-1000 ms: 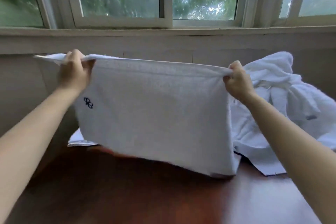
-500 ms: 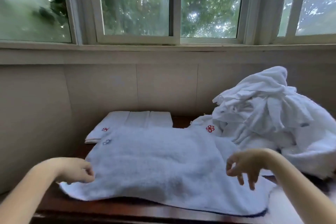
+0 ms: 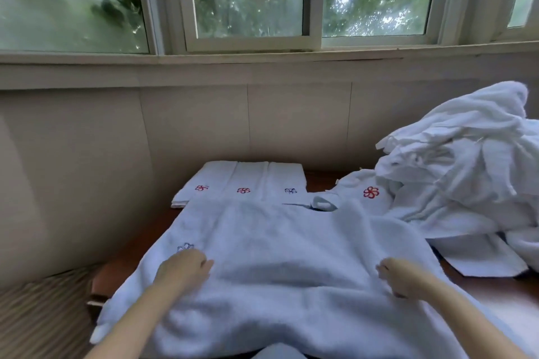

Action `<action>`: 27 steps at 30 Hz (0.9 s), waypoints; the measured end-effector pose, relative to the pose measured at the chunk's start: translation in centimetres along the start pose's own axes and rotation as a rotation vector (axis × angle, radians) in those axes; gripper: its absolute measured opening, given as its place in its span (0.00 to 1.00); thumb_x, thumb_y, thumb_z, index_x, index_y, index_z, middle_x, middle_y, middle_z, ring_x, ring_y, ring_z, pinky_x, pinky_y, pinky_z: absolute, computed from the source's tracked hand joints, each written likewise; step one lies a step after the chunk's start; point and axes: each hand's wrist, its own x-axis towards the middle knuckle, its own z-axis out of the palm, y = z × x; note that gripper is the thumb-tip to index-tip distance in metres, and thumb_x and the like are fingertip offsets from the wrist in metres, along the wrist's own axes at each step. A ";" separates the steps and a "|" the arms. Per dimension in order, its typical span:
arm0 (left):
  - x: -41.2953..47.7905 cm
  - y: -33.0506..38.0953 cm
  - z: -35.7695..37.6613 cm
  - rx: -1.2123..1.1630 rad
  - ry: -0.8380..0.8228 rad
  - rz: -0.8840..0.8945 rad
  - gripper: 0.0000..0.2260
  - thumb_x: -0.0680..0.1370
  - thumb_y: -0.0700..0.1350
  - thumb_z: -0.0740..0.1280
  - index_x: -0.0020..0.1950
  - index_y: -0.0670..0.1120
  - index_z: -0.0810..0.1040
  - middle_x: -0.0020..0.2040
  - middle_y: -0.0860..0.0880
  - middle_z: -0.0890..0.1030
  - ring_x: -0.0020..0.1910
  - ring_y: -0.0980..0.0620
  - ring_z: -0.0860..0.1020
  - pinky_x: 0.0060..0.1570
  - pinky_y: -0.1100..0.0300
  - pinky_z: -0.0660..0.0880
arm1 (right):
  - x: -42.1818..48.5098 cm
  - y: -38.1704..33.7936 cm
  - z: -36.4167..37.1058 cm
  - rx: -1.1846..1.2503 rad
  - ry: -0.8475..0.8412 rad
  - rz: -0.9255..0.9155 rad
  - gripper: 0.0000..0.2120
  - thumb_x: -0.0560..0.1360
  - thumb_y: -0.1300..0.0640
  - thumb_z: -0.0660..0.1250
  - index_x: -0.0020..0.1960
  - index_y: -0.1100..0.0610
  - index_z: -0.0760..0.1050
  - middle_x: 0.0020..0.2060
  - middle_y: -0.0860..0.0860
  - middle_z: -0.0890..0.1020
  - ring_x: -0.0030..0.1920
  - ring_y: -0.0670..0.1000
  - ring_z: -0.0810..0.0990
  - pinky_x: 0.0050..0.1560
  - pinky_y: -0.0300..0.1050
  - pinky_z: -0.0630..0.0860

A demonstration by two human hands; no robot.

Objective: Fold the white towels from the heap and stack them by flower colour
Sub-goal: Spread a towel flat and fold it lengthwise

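Resting now flat on table [image 3: 122,268]: towel [image 3: 285,259], both hands [image 3: 183,268] atop.

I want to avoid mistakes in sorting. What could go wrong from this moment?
1. The spread towel has a faint blue flower, while the folded towels behind show both red and blue flowers; it could join the wrong stack.
2. The towel's near left corner hangs past the table edge and may slide.
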 end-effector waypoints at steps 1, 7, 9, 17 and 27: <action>0.2 -0.3 -0.3 0.027 -0.007 -0.009 0.21 0.81 0.58 0.53 0.32 0.49 0.66 0.41 0.51 0.75 0.49 0.48 0.78 0.44 0.58 0.72 | 0.0 0.1 -0.6 0.042 -0.090 0.007 0.10 0.81 0.57 0.54 0.50 0.56 0.75 0.48 0.57 0.83 0.38 0.50 0.81 0.39 0.40 0.76; 2.6 -0.7 0.0 0.020 0.051 0.008 0.15 0.81 0.53 0.55 0.38 0.49 0.72 0.48 0.50 0.75 0.44 0.50 0.75 0.44 0.57 0.73 | 2.1 -0.1 -0.8 0.134 0.097 -0.019 0.17 0.80 0.52 0.58 0.35 0.58 0.72 0.26 0.49 0.75 0.26 0.48 0.72 0.29 0.39 0.67; 4.1 -0.6 0.6 -0.050 0.060 0.025 0.10 0.82 0.49 0.55 0.50 0.48 0.74 0.54 0.49 0.72 0.49 0.50 0.76 0.48 0.57 0.73 | 3.5 -0.9 -0.1 0.083 0.295 -0.058 0.16 0.80 0.54 0.58 0.35 0.58 0.67 0.30 0.51 0.73 0.31 0.50 0.69 0.32 0.44 0.62; 12.7 -2.0 1.3 -0.044 0.004 -0.070 0.23 0.81 0.48 0.57 0.76 0.49 0.57 0.73 0.47 0.58 0.63 0.46 0.72 0.57 0.53 0.73 | 10.5 -5.5 0.6 -0.103 0.464 -0.296 0.20 0.76 0.63 0.58 0.66 0.50 0.70 0.64 0.45 0.74 0.65 0.50 0.69 0.57 0.43 0.69; 18.0 -2.8 -1.8 -0.187 -0.159 -0.075 0.06 0.74 0.40 0.64 0.37 0.46 0.70 0.40 0.46 0.73 0.37 0.47 0.72 0.32 0.60 0.66 | 18.2 -7.2 -1.3 -0.525 0.292 -0.056 0.14 0.76 0.58 0.58 0.60 0.50 0.73 0.57 0.50 0.78 0.60 0.55 0.69 0.56 0.45 0.65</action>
